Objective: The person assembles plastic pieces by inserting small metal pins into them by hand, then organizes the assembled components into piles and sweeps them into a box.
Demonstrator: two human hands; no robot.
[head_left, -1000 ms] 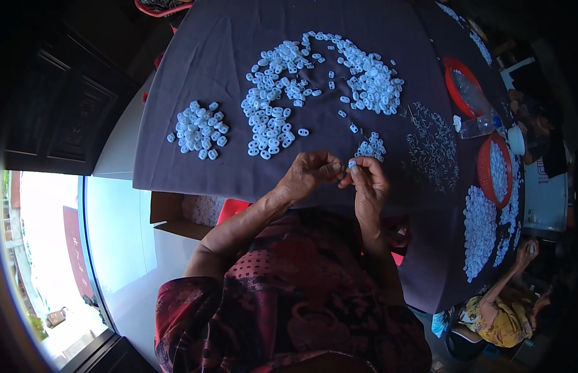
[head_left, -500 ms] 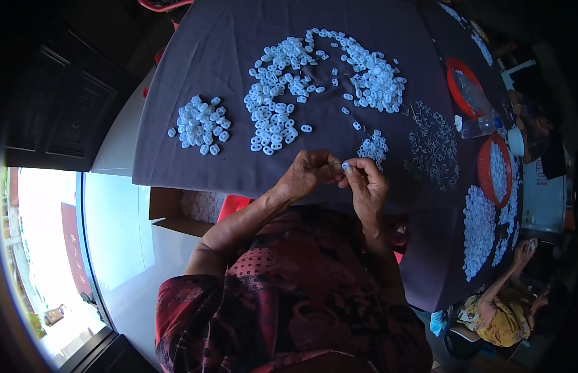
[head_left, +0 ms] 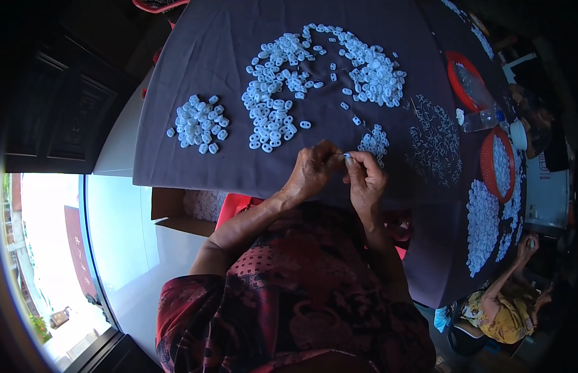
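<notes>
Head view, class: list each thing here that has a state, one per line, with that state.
Left hand: raised over the cloth, fingertips pinched together, meeting the right hand.
Right hand: pinching a small white piece.
White pieces: loose, spread in heaps.
Small heap: apart, to the left.
Cloth: spread flat.
Red baskets: filled with white pieces.

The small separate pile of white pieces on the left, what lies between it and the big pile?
Only bare dark cloth separates small pile from big pile, head view.
</notes>
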